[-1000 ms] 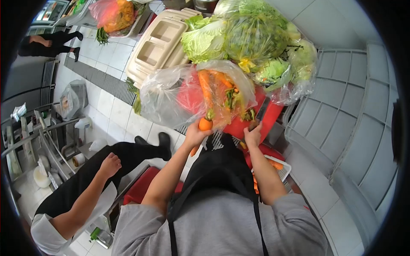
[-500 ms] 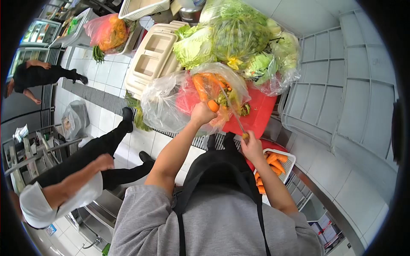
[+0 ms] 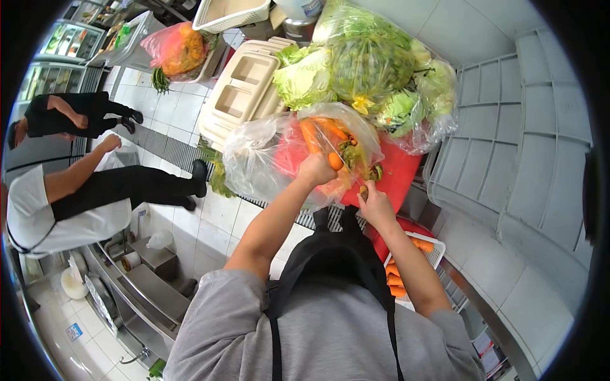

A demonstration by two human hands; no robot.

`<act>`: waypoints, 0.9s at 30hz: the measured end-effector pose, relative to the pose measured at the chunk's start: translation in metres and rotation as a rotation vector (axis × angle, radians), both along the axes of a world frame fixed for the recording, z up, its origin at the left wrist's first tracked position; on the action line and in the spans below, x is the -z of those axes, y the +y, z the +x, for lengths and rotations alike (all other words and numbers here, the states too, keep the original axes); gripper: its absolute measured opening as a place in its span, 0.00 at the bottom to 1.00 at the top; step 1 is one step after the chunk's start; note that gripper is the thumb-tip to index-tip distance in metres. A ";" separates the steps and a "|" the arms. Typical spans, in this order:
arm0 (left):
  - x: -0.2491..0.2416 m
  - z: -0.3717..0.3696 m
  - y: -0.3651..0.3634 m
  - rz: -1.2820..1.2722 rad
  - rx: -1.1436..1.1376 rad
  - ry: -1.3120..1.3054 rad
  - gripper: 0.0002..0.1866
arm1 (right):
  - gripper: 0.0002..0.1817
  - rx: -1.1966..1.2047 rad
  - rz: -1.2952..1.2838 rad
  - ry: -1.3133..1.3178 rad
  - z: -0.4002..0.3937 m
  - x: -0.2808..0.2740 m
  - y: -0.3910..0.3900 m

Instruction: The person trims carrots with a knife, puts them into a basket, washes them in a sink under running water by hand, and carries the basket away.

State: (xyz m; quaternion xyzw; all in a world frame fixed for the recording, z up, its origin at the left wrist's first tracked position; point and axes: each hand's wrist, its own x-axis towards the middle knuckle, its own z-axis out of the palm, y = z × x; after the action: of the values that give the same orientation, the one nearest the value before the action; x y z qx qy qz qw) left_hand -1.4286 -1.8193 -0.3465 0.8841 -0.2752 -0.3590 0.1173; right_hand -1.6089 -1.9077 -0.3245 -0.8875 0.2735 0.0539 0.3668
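My left hand (image 3: 316, 169) is closed around an orange carrot (image 3: 335, 160), whose end sticks out past my fingers. In my right hand (image 3: 377, 206) is a knife (image 3: 363, 190), gripped by its handle, its thin blade slanting up and left beside that carrot. Right beyond both hands lies an open clear plastic bag (image 3: 370, 136) with more carrots (image 3: 309, 134) and greenish tops or trimmings (image 3: 349, 152) in it. Part of the bag rests over a red board (image 3: 402, 171). Left of it spreads crumpled clear plastic (image 3: 251, 149) with something pink-red showing through.
Cabbage (image 3: 305, 79) and bagged leafy greens (image 3: 375, 70) are piled beyond the board, beside beige tubs (image 3: 238, 89). A white basket (image 3: 437, 255) of carrots stands at my right. Two people, one in black (image 3: 63, 114) and one in a white top (image 3: 70, 219), are on the left.
The knife has come closer to the carrot, its handle nearer my left hand. The person in white has moved away up the left side; the view has shifted slightly.
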 end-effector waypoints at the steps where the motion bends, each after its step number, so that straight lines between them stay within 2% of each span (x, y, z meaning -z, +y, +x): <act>1: -0.007 -0.002 -0.005 -0.013 -0.009 -0.028 0.19 | 0.18 0.009 0.001 0.034 0.003 -0.001 -0.002; 3: -0.002 -0.008 -0.009 -0.065 0.040 -0.043 0.20 | 0.21 0.064 -0.033 0.014 0.023 0.018 -0.009; 6: -0.035 -0.037 -0.037 -0.213 0.065 -0.108 0.21 | 0.24 0.162 -0.059 0.043 0.036 0.047 -0.010; 7: -0.035 -0.030 -0.037 -0.290 0.032 -0.183 0.17 | 0.25 0.189 -0.081 0.049 0.044 0.050 -0.021; 9: 0.042 -0.001 -0.018 -0.421 -0.032 -0.110 0.13 | 0.25 0.206 -0.026 -0.040 0.035 0.054 -0.030; 11: 0.031 0.011 -0.004 -0.496 -0.402 0.210 0.12 | 0.25 0.267 -0.005 -0.059 0.023 0.062 -0.035; 14: 0.026 -0.013 -0.005 -0.667 -0.908 0.727 0.13 | 0.30 0.358 0.113 -0.099 0.010 0.034 -0.027; 15: 0.026 -0.029 -0.010 -0.733 -1.067 0.915 0.14 | 0.32 0.367 0.252 -0.109 0.007 0.023 -0.022; 18: 0.024 -0.091 -0.023 -0.737 -1.180 1.312 0.20 | 0.32 0.307 0.448 -0.192 -0.017 0.019 -0.017; 19: 0.019 -0.111 -0.023 -0.737 -1.181 1.328 0.21 | 0.30 0.406 0.666 -0.244 -0.028 0.022 -0.012; 21: 0.010 -0.146 -0.022 -0.738 -1.188 1.355 0.23 | 0.28 0.353 0.637 -0.210 -0.053 0.015 -0.012; 24: 0.026 -0.179 -0.008 -0.292 -0.890 1.383 0.28 | 0.27 0.382 0.539 -0.095 -0.102 0.003 -0.008; 25: 0.018 -0.181 0.001 -0.175 -0.539 1.268 0.30 | 0.28 0.391 0.374 0.033 -0.130 0.012 -0.003; 26: 0.059 -0.187 0.013 -0.149 -0.169 1.151 0.24 | 0.28 0.395 0.207 0.160 -0.164 0.026 0.001; 27: 0.077 -0.183 0.021 -0.085 -0.054 1.055 0.20 | 0.28 0.447 0.202 0.198 -0.200 0.036 0.010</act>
State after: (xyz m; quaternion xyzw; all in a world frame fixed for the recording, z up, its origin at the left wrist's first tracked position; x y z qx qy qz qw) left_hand -1.6118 -1.7979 -0.4236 0.5847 -0.1702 -0.7404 0.2846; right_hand -1.8094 -1.8976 -0.3608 -0.7544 0.4904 0.0850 0.4280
